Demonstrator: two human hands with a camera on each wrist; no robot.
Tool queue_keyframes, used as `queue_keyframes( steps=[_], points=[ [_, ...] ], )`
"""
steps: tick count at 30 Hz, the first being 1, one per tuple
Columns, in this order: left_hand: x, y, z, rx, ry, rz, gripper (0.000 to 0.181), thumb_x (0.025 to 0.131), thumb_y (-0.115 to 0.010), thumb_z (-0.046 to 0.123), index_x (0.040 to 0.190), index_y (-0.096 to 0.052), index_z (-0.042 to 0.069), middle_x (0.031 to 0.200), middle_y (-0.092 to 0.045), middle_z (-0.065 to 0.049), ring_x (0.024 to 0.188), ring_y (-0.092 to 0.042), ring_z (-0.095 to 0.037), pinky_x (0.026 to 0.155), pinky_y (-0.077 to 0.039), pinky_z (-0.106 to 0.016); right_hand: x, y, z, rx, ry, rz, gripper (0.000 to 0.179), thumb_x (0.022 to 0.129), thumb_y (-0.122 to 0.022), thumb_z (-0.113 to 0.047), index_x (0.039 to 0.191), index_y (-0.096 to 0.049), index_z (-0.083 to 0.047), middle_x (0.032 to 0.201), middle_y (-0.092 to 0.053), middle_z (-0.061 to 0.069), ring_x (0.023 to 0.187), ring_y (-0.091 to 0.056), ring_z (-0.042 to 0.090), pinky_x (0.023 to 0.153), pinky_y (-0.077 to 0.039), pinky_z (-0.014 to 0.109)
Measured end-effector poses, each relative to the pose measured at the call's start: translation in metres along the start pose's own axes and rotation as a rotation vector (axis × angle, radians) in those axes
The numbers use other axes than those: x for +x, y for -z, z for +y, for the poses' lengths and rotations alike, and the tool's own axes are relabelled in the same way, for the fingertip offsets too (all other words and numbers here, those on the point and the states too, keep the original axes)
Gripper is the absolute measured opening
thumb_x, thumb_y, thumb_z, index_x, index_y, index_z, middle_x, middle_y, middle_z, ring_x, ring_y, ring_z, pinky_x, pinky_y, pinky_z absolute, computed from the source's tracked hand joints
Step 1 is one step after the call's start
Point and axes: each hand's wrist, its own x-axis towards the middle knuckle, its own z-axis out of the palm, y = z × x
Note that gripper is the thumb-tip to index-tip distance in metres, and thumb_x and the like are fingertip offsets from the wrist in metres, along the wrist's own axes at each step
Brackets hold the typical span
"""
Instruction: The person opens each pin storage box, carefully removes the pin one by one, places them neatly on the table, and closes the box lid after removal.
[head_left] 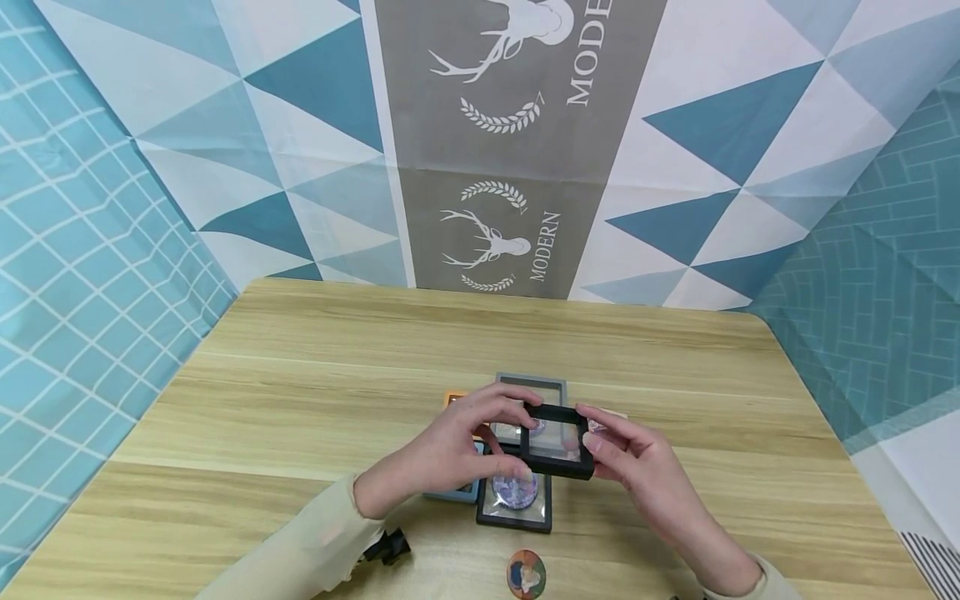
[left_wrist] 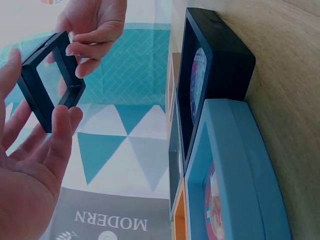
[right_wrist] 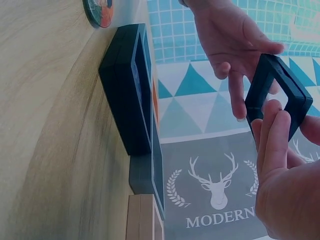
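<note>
Black-edged, the small frame (head_left: 557,467) is up off the wooden table (head_left: 330,400), your left hand (head_left: 463,442) and right hand (head_left: 641,460) pinching opposite sides, presumably so its clear middle is left uncovered.

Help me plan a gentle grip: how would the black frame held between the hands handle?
The black frame is likely stiff, as its sides look straight. It is probably light, since its middle is see-through. On edge, it might tip, being wider than deep.

Left grip (head_left: 452,446), right grip (head_left: 643,465) opposite, both pinching
</note>
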Motion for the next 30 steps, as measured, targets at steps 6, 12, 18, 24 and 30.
queue_keyframes(
  steps=[6, 12, 18, 24, 30],
  points=[
    [0.001, -0.003, 0.003, -0.068, 0.164, 0.046, 0.041, 0.094, -0.072, 0.019, 0.131, -0.057, 0.019, 0.136, -0.050, 0.000, 0.100, -0.068, -0.016, 0.068, -0.059, -0.033, 0.001, -0.001, 0.001, -0.019, 0.038, 0.032, 0.044, 0.097, -0.066, -0.015, 0.138, -0.057, -0.002, 0.109, -0.063, 0.018, 0.095, -0.066, 0.019, 0.080, -0.058, 0.033],
    [0.001, -0.005, 0.007, -0.211, 0.319, 0.048, 0.049, 0.094, -0.071, 0.016, 0.138, -0.052, 0.016, 0.122, -0.055, -0.008, 0.086, -0.069, -0.025, 0.059, -0.053, -0.027, 0.001, -0.002, 0.001, -0.031, 0.053, 0.032, 0.045, 0.096, -0.068, -0.015, 0.138, -0.058, -0.002, 0.109, -0.064, 0.019, 0.094, -0.066, 0.019, 0.078, -0.058, 0.034],
    [0.001, -0.005, 0.008, -0.263, 0.339, 0.054, 0.051, 0.091, -0.073, 0.011, 0.138, -0.052, 0.013, 0.108, -0.063, -0.010, 0.062, -0.061, -0.016, 0.053, -0.046, -0.021, 0.002, -0.002, 0.001, -0.059, 0.028, 0.029, 0.045, 0.094, -0.070, -0.015, 0.137, -0.060, -0.005, 0.111, -0.062, 0.019, 0.094, -0.065, 0.021, 0.079, -0.058, 0.034],
    [0.000, -0.008, 0.004, -0.194, 0.300, -0.012, 0.048, 0.092, -0.073, 0.010, 0.135, -0.053, 0.016, 0.123, -0.059, -0.004, 0.071, -0.066, -0.018, 0.058, -0.051, -0.023, 0.002, 0.004, -0.001, -0.185, 0.079, -0.036, 0.044, 0.092, -0.072, -0.013, 0.134, -0.061, -0.006, 0.111, -0.067, 0.018, 0.091, -0.070, 0.021, 0.076, -0.058, 0.032],
    [-0.002, -0.011, -0.003, -0.070, 0.295, -0.136, 0.050, 0.090, -0.077, 0.017, 0.134, -0.053, 0.020, 0.142, -0.044, 0.000, 0.103, -0.065, -0.009, 0.077, -0.056, -0.028, 0.002, 0.010, -0.002, -0.457, 0.145, -0.100, 0.038, 0.090, -0.075, -0.015, 0.126, -0.064, -0.012, 0.094, -0.072, 0.003, 0.080, -0.070, 0.013, 0.067, -0.057, 0.028]
  ],
)
